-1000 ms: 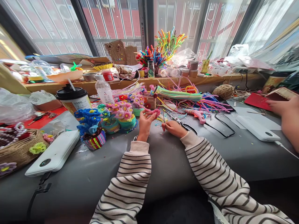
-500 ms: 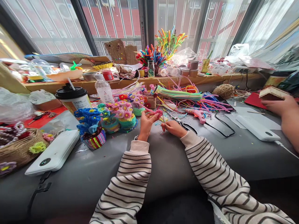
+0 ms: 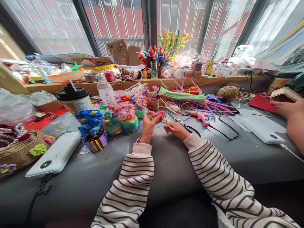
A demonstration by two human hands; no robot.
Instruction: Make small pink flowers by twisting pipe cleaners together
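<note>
My left hand (image 3: 150,124) pinches a pink pipe-cleaner flower (image 3: 161,114) whose fuzzy stem runs back over the fingers. Close on its right, my right hand (image 3: 175,129) is closed on a thin stick-like tool (image 3: 166,118), held upright against or just beside the flower; contact is hard to make out. Behind the right hand lie black-handled scissors (image 3: 187,125) and a pink hot glue gun (image 3: 200,117). Pots of pipe-cleaner flowers, one of them a blue bunch (image 3: 89,125) in a striped pot (image 3: 97,143), stand left of my left hand.
A lidded drink cup (image 3: 77,103) and a clear bottle (image 3: 106,91) rise at the left. White power banks lie left (image 3: 55,155) and right (image 3: 262,130). Loose pipe cleaners (image 3: 182,95) spread at the back. Another person's hand (image 3: 288,110) grips a small wooden box (image 3: 285,94) at far right.
The other person's hand and wooden box have shifted slightly to the right. My own hands, with the flower and the thin tool, stay almost in place.
</note>
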